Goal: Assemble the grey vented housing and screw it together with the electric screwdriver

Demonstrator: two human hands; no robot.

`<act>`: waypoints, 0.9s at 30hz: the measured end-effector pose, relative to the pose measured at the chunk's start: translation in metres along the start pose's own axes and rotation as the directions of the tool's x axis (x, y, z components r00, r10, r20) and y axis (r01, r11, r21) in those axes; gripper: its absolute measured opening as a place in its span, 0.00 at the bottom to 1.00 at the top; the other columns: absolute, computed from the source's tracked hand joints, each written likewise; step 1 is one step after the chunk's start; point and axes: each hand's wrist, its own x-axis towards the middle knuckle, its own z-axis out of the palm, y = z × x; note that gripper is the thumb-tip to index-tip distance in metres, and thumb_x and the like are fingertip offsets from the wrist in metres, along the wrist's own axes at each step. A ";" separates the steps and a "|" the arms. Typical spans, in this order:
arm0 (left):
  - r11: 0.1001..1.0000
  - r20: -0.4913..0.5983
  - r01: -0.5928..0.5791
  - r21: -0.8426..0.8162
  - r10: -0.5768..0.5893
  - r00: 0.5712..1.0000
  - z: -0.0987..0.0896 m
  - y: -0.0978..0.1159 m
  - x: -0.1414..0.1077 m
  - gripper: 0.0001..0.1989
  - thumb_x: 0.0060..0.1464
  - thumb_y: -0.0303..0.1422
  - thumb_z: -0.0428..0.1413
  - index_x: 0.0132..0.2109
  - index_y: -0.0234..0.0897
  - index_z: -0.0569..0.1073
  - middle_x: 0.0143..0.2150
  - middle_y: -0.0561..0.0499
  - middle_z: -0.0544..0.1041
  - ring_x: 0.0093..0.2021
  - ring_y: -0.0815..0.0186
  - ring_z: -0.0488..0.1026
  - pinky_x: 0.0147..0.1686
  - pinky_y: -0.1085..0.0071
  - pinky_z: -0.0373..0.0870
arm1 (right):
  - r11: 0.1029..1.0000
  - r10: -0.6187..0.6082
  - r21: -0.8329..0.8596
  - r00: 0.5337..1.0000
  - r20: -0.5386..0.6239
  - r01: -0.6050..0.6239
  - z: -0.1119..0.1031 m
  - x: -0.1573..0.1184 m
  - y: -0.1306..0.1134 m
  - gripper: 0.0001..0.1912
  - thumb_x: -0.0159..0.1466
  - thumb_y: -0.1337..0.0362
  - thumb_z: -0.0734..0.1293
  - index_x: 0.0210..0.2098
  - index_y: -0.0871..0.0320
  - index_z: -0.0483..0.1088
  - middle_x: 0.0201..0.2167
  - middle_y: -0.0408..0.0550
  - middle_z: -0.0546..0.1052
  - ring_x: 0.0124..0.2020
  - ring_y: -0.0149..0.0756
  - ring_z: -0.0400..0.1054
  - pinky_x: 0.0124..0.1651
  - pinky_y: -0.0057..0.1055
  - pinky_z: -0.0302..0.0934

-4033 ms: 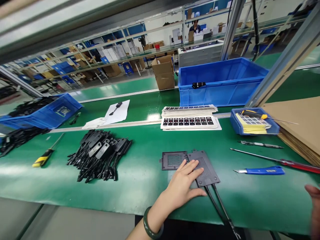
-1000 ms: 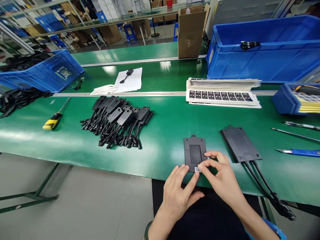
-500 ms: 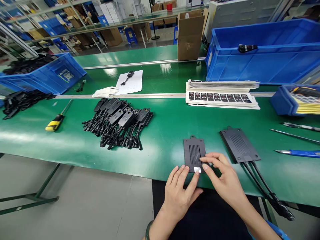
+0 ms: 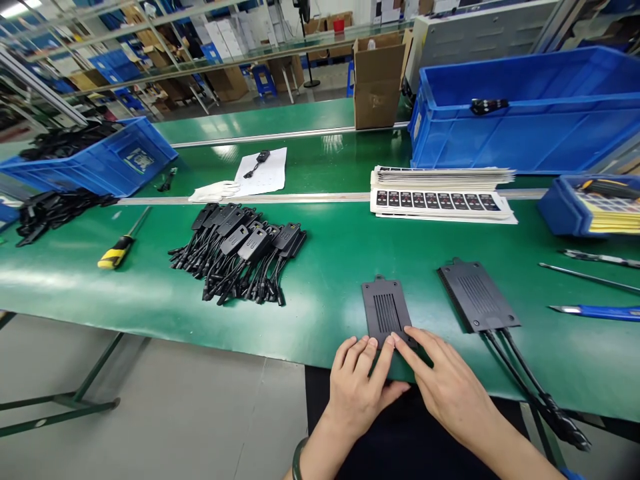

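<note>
Angled left hand [image 4: 356, 385] and right hand [image 4: 453, 390] inward with spread fingers, touching one black, slotted, rectangular plastic panel [image 4: 386, 305] on the green table [image 4: 327, 317], beside one dark-grey plastic box [image 4: 477, 293] with two black cables [image 4: 548, 401].

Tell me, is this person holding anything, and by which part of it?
Nothing looks gripped: the left hand and right hand rest their fingers on the near end of the black cover, which lies flat on the table.
</note>
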 end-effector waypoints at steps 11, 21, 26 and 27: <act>0.999 0.001 -0.010 0.051 0.010 1.000 0.002 0.004 -0.001 0.26 0.65 0.48 0.45 0.49 0.30 0.76 0.42 0.42 0.77 0.43 0.56 0.74 0.48 0.58 0.69 | 1.000 -0.029 -0.004 0.998 -0.055 0.028 -0.011 0.003 0.010 0.26 0.64 0.79 0.54 0.56 0.59 0.71 0.50 0.60 0.74 0.48 0.44 0.73 0.45 0.38 0.73; 0.998 -0.005 0.006 0.069 -0.006 1.000 0.001 0.005 0.000 0.25 0.64 0.48 0.47 0.47 0.31 0.77 0.41 0.42 0.78 0.44 0.57 0.75 0.48 0.58 0.70 | 1.000 -0.018 0.002 0.998 -0.065 0.018 -0.011 0.002 0.012 0.25 0.67 0.77 0.54 0.57 0.55 0.71 0.54 0.60 0.73 0.49 0.44 0.73 0.46 0.38 0.73; 0.998 0.011 -0.011 0.066 0.010 1.000 -0.001 0.005 0.000 0.23 0.64 0.46 0.49 0.48 0.30 0.77 0.41 0.41 0.78 0.44 0.56 0.75 0.49 0.59 0.70 | 0.996 -0.081 0.039 0.997 -0.001 0.081 -0.013 0.002 0.014 0.27 0.65 0.80 0.53 0.57 0.57 0.71 0.56 0.63 0.71 0.53 0.43 0.71 0.48 0.36 0.73; 0.998 0.015 -0.015 0.060 0.014 1.000 -0.001 0.004 0.000 0.23 0.64 0.46 0.49 0.48 0.31 0.77 0.41 0.41 0.78 0.44 0.56 0.75 0.49 0.59 0.70 | 0.997 -0.076 0.030 0.997 0.011 0.075 -0.013 0.001 0.012 0.29 0.64 0.81 0.53 0.58 0.56 0.70 0.57 0.64 0.70 0.54 0.44 0.71 0.48 0.37 0.73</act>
